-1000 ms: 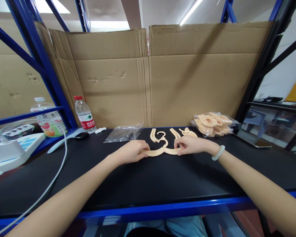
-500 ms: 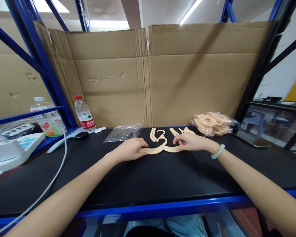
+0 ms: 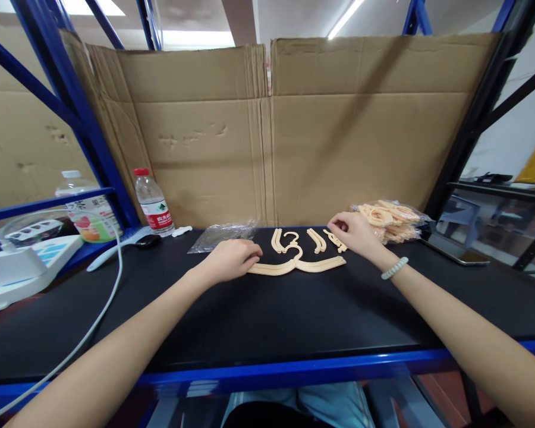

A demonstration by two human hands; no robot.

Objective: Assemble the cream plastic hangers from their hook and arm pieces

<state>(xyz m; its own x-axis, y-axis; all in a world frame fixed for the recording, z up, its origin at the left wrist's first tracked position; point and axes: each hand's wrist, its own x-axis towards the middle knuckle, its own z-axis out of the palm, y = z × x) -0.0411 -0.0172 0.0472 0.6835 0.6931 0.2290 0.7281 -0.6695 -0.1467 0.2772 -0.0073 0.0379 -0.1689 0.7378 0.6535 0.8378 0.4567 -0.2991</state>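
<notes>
A cream plastic folding clothes hanger (image 3: 274,270) lies spread out on the black tabletop, hook pointing away from me. My left hand (image 3: 232,260) is at its left end, fingers loosely bent and slightly apart; the hanger's tip is partly hidden by it. Its right end lies free. My right hand (image 3: 355,233) is raised over the back right, fingers curled with a gap between thumb and forefinger, beside a small heap of cream hanger parts (image 3: 337,242). Behind the hanger are curved arm pieces (image 3: 277,241), a loose hook (image 3: 290,238) and more arm pieces (image 3: 316,241).
A clear bag of cream hanger parts (image 3: 395,223) stands behind my right hand, near a phone-like flat object (image 3: 457,252). An empty plastic bag (image 3: 220,236), a water bottle (image 3: 154,203), a brush (image 3: 116,249) and a power strip (image 3: 49,258) with cable are leftward. Cardboard (image 3: 196,137) walls the back.
My right hand has let go of the hanger's right arm and moved up and right toward the small heap. My left hand has shifted slightly left and loosened from the hanger's left end.
</notes>
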